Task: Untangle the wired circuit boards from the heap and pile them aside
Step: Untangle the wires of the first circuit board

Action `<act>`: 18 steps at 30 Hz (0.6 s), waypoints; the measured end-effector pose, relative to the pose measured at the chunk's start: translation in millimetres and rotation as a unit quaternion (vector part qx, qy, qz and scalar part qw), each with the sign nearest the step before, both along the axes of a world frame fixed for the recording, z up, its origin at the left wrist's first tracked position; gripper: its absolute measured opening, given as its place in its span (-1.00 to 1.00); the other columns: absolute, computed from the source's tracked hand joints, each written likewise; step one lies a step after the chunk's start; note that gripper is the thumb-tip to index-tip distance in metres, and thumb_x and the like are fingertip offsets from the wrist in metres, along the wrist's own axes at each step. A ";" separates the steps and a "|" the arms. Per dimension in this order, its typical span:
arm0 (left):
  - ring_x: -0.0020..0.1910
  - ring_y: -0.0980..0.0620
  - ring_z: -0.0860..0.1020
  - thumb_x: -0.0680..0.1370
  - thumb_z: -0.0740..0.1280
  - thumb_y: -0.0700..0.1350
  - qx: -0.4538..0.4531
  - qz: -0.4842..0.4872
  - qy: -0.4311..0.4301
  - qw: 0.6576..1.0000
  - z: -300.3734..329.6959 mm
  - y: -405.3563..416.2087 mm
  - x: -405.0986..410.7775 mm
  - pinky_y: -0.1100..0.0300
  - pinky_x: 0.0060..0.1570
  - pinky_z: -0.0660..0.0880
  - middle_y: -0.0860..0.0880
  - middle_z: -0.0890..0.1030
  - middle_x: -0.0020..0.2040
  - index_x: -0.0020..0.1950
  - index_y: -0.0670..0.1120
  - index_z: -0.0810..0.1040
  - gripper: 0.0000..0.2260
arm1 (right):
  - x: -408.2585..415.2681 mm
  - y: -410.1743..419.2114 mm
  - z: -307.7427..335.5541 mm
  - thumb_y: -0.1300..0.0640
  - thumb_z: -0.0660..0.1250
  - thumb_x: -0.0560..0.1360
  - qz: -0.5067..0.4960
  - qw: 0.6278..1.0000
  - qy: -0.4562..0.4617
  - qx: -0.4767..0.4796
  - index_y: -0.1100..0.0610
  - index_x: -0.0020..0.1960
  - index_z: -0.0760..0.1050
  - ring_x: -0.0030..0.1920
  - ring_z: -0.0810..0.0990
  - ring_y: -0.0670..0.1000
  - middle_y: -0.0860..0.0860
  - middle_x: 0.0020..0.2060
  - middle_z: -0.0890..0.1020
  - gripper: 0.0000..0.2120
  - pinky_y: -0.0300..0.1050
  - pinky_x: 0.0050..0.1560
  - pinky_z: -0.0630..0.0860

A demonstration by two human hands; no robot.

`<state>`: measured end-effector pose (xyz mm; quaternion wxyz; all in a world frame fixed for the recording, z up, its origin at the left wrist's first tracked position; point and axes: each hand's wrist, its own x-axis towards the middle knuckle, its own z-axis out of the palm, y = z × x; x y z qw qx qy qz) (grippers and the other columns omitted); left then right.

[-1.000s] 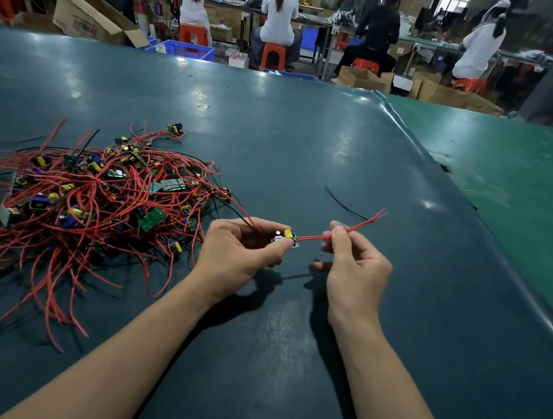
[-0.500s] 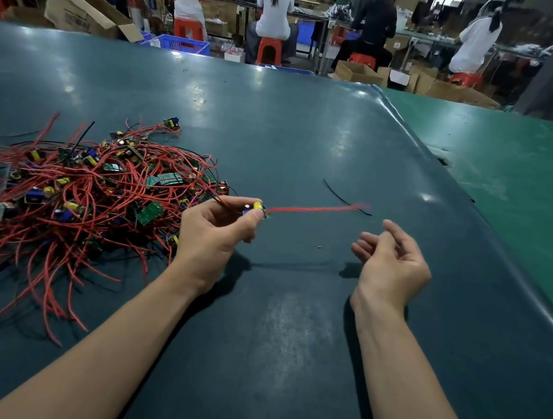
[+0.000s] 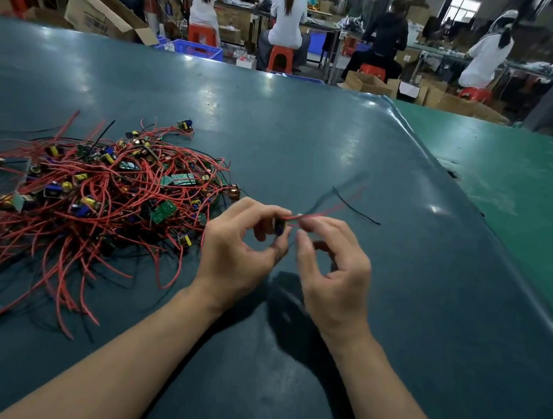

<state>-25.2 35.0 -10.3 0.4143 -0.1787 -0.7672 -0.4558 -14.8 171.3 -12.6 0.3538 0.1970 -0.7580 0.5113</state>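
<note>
One circuit board (image 3: 279, 227) is out of the heap (image 3: 97, 196), which lies left of the fingers. The left hand (image 3: 239, 250) pinches it; the right hand (image 3: 333, 271) pinches its red wires (image 3: 322, 214). Next, judging by this, laying it aside on the surface (image 3: 392, 326).

Factory floor: seated workers (image 3: 287, 21), cartons (image 3: 100, 17).

My left hand (image 3: 241, 250): fingers curled, pinching | my right hand (image 3: 334, 267): fingers curled, fingertips pinching | both forearms bare, hands nearly touching
</note>
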 end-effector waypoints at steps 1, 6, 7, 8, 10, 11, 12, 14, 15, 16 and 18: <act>-0.29 0.08 0.49 0.37 0.48 -0.35 -0.019 0.006 0.005 1.000 -0.6 -0.4 1.0 0.28 -0.18 0.47 -0.02 0.56 -0.20 0.01 -0.18 0.67 -0.76 | 0.6 -1.5 -0.8 0.27 0.39 0.50 0.030 0.999 0.005 0.016 0.28 0.07 0.63 0.02 0.65 0.00 0.07 -0.01 0.66 -0.83 -0.15 -0.04 0.60; -0.18 -0.13 0.53 0.38 0.50 -0.35 -0.122 0.067 0.048 0.989 -2.8 1.7 1.5 -0.03 -0.13 0.51 -0.15 0.56 -0.16 0.06 -0.22 0.69 -0.74 | 2.2 -0.7 1.5 0.25 0.43 0.51 0.049 0.992 -0.082 -0.085 0.19 -0.04 0.68 -0.09 0.68 0.01 0.03 -0.12 0.71 -0.94 0.05 -0.10 0.64; -0.12 -0.16 0.54 0.38 0.50 -0.33 -0.147 0.076 0.057 0.984 -2.6 2.7 1.0 -0.06 -0.07 0.50 -0.17 0.58 -0.11 0.07 -0.20 0.69 -0.73 | 2.2 -1.0 3.1 0.26 0.43 0.51 0.050 0.984 -0.116 -0.129 0.15 -0.08 0.67 -0.14 0.68 0.01 0.02 -0.17 0.71 -0.94 0.04 -0.13 0.64; -0.02 -0.17 0.55 0.39 0.49 -0.31 -0.162 0.072 0.056 0.983 -2.7 3.6 0.5 -0.06 0.01 0.49 -0.18 0.60 -0.03 0.09 -0.19 0.69 -0.72 | 1.8 -0.6 4.6 0.27 0.42 0.51 0.054 0.974 -0.143 -0.166 0.12 -0.11 0.67 -0.19 0.67 0.00 0.02 -0.21 0.71 -0.91 -0.01 -0.18 0.64; 0.12 -0.17 0.58 0.42 0.46 -0.30 -0.162 0.021 0.023 0.986 -2.5 5.0 0.3 -0.04 0.16 0.50 -0.19 0.61 0.12 0.16 -0.21 0.66 -0.69 | 0.6 1.9 7.3 0.30 0.39 0.53 0.069 0.953 -0.185 -0.231 0.14 -0.13 0.65 -0.24 0.65 -0.02 0.04 -0.24 0.70 -0.88 -0.14 -0.27 0.59; 0.11 -0.15 0.59 0.43 0.45 -0.32 -0.153 -0.009 -0.002 0.988 -2.6 5.8 0.8 -0.06 0.15 0.53 -0.17 0.62 0.12 0.19 -0.22 0.64 -0.67 | -0.1 3.7 8.6 0.30 0.37 0.54 0.076 0.939 -0.206 -0.264 0.16 -0.13 0.64 -0.24 0.65 -0.02 0.05 -0.25 0.70 -0.87 -0.17 -0.30 0.57; 0.08 -0.14 0.61 0.42 0.45 -0.34 -0.145 -0.031 -0.023 0.989 -2.2 6.5 1.1 -0.08 0.11 0.55 -0.14 0.64 0.10 0.19 -0.23 0.63 -0.67 | -1.3 5.5 9.4 0.30 0.36 0.54 0.078 0.927 -0.224 -0.291 0.16 -0.15 0.64 -0.24 0.64 -0.01 0.05 -0.26 0.69 -0.86 -0.17 -0.31 0.55; 0.01 -0.14 0.62 0.41 0.47 -0.36 -0.138 -0.048 -0.042 0.988 -1.3 6.5 0.8 -0.09 0.04 0.56 -0.12 0.65 0.03 0.13 -0.24 0.63 -0.70 | -3.6 7.5 10.2 0.29 0.36 0.54 0.076 0.913 -0.245 -0.318 0.14 -0.16 0.65 -0.24 0.62 -0.02 0.03 -0.26 0.69 -0.85 -0.18 -0.29 0.53; -0.02 -0.14 0.62 0.40 0.48 -0.37 -0.137 -0.049 -0.042 0.988 -0.6 6.2 0.6 -0.08 0.01 0.56 -0.13 0.64 0.00 0.10 -0.25 0.64 -0.73 | -4.3 7.2 10.3 0.28 0.37 0.53 0.082 0.907 -0.253 -0.325 0.13 -0.14 0.67 -0.24 0.61 -0.03 0.03 -0.25 0.69 -0.85 -0.19 -0.29 0.53; -0.04 -0.13 0.61 0.40 0.48 -0.37 -0.137 -0.048 -0.039 0.989 0.2 5.9 0.8 -0.06 0.00 0.56 -0.13 0.63 -0.02 0.07 -0.25 0.64 -0.74 | -4.9 6.3 10.2 0.28 0.38 0.53 0.094 0.900 -0.260 -0.337 0.11 -0.13 0.69 -0.25 0.61 -0.04 0.02 -0.25 0.69 -0.86 -0.22 -0.28 0.53; -0.05 -0.09 0.61 0.40 0.48 -0.38 -0.136 -0.042 -0.034 0.989 1.1 5.2 0.7 0.02 -0.02 0.56 -0.11 0.62 -0.04 0.06 -0.24 0.64 -0.75 | -7.0 5.2 10.3 0.26 0.42 0.50 0.117 0.884 -0.276 -0.358 0.10 -0.14 0.71 -0.26 0.61 -0.06 0.02 -0.26 0.69 -0.88 -0.24 -0.26 0.53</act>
